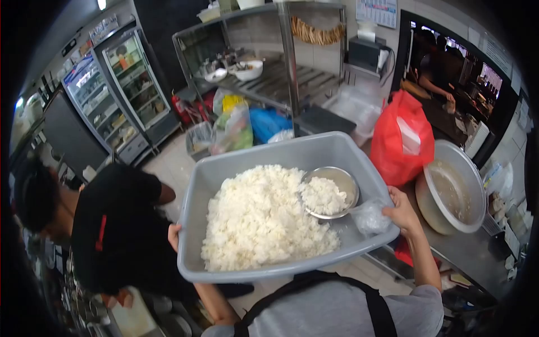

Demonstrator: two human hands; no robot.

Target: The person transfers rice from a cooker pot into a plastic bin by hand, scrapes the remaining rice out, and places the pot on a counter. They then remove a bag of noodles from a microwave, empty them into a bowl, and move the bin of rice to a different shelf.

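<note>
At far left, 2 glass-door fridges (120, 90) stand against the wall, and below them a person in a black shirt (115, 230) bends forward, close to the tub's left end. The left hand (174, 236) is clamped on the left rim of a grey tub (269, 154), only its fingers showing past the edge. The tub is held up in front of the chest, tilted slightly, with a heap of white rice (258, 219) filling most of its floor. Behind it stands a metal rack (275, 78) with bags at its foot. In the tub's right part, 1 metal bowl (332, 192) lies partly sunk in the rice and carries some itself. The right hand (401, 212) grips the right rim, a crumpled clear plastic bag (369, 217) just beside its fingers. The 2 hands are well apart. Further right, a red bag (400, 140) and a large metal basin (453, 194) sit on the steel surface (469, 255).
</note>
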